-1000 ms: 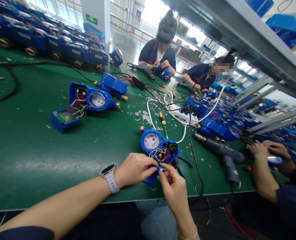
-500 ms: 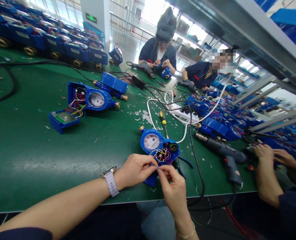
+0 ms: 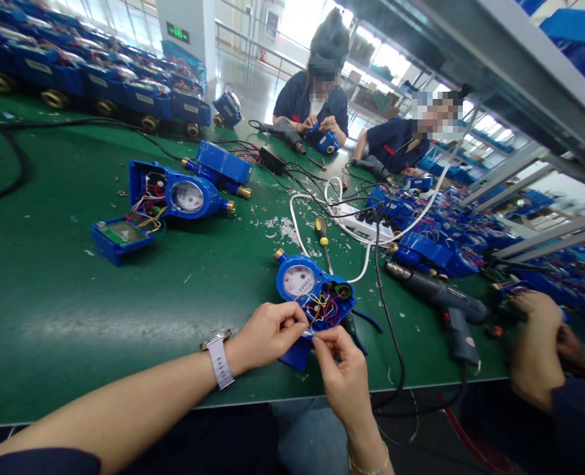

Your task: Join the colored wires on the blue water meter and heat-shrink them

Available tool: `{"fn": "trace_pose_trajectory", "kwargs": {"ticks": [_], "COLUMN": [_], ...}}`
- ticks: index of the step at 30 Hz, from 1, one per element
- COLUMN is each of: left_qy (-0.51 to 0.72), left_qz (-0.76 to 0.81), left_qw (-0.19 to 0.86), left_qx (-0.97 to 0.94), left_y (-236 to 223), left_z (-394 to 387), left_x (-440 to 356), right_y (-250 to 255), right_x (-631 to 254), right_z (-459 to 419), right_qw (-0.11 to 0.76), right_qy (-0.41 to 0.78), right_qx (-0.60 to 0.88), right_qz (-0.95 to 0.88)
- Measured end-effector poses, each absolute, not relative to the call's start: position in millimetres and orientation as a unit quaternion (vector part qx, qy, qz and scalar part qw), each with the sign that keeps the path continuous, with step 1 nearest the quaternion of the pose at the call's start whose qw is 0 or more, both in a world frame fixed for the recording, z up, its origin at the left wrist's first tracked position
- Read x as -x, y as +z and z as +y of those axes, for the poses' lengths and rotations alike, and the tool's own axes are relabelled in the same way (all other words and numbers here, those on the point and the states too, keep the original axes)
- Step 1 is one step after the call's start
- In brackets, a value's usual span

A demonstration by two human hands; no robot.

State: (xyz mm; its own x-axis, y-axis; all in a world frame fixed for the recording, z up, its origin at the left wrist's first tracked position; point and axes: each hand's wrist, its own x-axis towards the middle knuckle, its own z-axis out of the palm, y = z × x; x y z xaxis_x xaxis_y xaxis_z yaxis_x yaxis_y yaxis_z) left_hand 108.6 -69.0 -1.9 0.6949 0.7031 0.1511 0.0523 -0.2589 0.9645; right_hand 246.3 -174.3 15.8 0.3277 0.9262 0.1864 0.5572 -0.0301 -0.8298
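Note:
A blue water meter (image 3: 283,272) with a round dial and brass fitting lies at the front of the bench, its wiring compartment open and full of thin coloured wires (image 3: 326,305). Just in front of that compartment my left hand (image 3: 271,335) is closed in a pinch, apparently on the end of a thin wire. My right hand (image 3: 341,366), also closed, pinches a small whitish piece (image 3: 308,334) whose kind is too small to make out. The two sets of fingertips almost touch. A blue flap-like part (image 3: 295,356) shows below my fingers.
Right of the meter lies a heat gun (image 3: 440,297); behind it are a screwdriver (image 3: 322,232) and a white power strip (image 3: 364,223) with cables. Another opened meter (image 3: 188,198) lies left. A co-worker's hands (image 3: 539,310) work at right; two people sit across the bench.
My fingertips have moved slightly apart, and the small whitish piece now shows between them. The co-worker's hands at right have shifted. The meter stays in place.

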Motion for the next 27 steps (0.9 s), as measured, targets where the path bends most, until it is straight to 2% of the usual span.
{"fn": "trace_pose_trajectory", "kwargs": {"ticks": [11, 27], "left_qy": [0.326, 0.337], "left_qz": [0.211, 0.164], "left_qw": [0.382, 0.278], "left_qx": [-0.838, -0.884], "left_y": [-1.8, 2.6], "left_z": [-65.4, -64.3], "left_x": [-105.0, -102.6], "right_y": [13.9, 16.9], "right_x": [-246.6, -245.2], "right_z": [-175.9, -172.7], "right_qw": [0.439, 0.425], "right_qy": [0.232, 0.210], "right_qx": [0.690, 0.689], "right_qz": [-0.527, -0.548]}}
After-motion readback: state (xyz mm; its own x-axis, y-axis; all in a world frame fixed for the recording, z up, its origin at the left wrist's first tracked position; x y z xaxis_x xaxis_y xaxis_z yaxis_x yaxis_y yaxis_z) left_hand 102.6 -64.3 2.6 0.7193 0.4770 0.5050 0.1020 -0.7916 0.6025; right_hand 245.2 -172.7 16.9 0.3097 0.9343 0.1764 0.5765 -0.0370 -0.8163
